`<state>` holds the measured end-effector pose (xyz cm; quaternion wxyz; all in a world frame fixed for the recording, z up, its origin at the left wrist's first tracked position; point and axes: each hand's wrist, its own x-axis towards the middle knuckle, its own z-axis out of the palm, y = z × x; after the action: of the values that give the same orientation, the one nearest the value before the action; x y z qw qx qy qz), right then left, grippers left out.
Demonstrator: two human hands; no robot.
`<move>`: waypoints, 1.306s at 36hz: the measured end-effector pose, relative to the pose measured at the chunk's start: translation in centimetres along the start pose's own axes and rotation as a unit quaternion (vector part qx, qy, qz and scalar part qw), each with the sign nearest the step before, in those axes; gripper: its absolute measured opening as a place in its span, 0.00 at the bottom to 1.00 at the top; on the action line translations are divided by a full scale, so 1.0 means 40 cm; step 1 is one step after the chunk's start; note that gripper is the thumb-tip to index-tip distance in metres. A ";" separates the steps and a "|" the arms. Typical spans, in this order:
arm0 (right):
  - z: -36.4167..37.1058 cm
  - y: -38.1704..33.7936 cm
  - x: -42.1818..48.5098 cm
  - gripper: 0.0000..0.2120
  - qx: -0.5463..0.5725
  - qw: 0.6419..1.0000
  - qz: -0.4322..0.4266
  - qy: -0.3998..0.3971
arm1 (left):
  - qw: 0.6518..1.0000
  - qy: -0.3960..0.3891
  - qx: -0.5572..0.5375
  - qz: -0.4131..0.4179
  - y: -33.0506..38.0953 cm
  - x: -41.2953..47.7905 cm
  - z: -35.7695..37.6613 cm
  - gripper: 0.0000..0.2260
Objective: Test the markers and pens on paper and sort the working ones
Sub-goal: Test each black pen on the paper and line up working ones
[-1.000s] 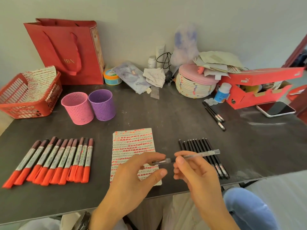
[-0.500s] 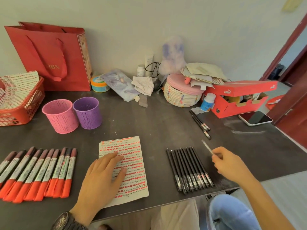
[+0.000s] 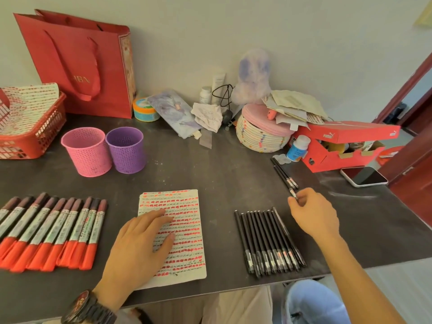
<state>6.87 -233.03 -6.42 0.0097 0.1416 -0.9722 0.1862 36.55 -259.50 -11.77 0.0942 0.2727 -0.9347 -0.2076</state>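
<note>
Head view: black pen (image 3: 283, 179), pale-banded end in fingers (image 3: 291, 203) of right hand (image 3: 314, 215)

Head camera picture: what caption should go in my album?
Left hand flat on red-marked white paper sheet; right hand pinches a thin black pen beyond the row of black pens.

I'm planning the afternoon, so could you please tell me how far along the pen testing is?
Done: the white paper sheet is covered in red test strokes. In hand: the right hand pinches a thin black pen by the far pen group. Left: possibly the near row of black pens.
</note>
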 end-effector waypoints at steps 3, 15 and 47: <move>0.014 -0.028 0.067 0.18 -0.063 0.998 0.006 -0.017 | 1.000 0.005 -0.009 0.006 0.004 -0.004 -0.004 0.21; 0.002 -0.059 0.054 0.19 0.099 0.985 0.030 -0.136 | 0.979 0.166 -0.114 0.034 0.028 -0.051 -0.039 0.12; 0.067 -0.249 -0.590 0.09 0.536 0.809 -0.096 -0.220 | 0.986 -0.029 -0.101 0.131 0.150 -0.274 -0.049 0.23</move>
<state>32.39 -236.48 -7.03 -0.2637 0.2545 -0.6753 0.6401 43.45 -249.55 -8.07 0.1210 0.1308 -0.9388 -0.2947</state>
